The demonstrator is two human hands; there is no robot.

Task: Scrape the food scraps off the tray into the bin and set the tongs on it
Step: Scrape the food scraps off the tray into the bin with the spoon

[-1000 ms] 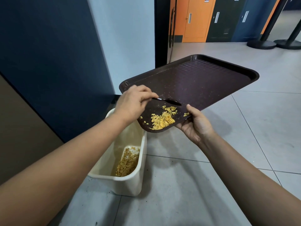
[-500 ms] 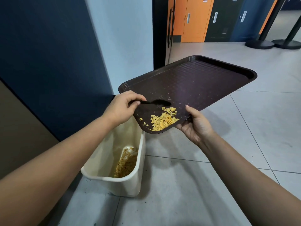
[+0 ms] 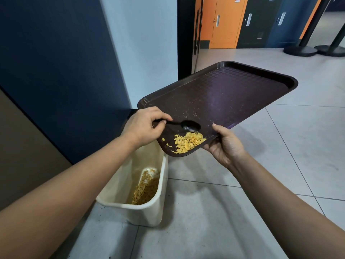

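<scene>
A dark brown tray (image 3: 224,90) is held tilted above the floor, its near corner lowest. My right hand (image 3: 225,146) grips the tray's near edge from below. My left hand (image 3: 144,126) is closed on the handle of a black spoon-shaped utensil (image 3: 188,125), whose bowl rests on the tray just above a pile of yellow food scraps (image 3: 188,143). The scraps sit at the near corner, right over the cream bin (image 3: 149,217) on the floor. Similar yellow scraps lie at the bin's bottom. No tongs are visible.
A dark blue wall panel (image 3: 56,71) stands left of the bin, with a pale wall and black door frame (image 3: 183,34) behind. Orange and dark lockers (image 3: 224,21) line the back. Two black stanchion bases (image 3: 308,49) sit at far right on the grey tiled floor.
The utensil's bowl has swept right along the tray toward the scrap pile, and the pile has bunched closer to the near corner. The tray stays tilted over the bin.
</scene>
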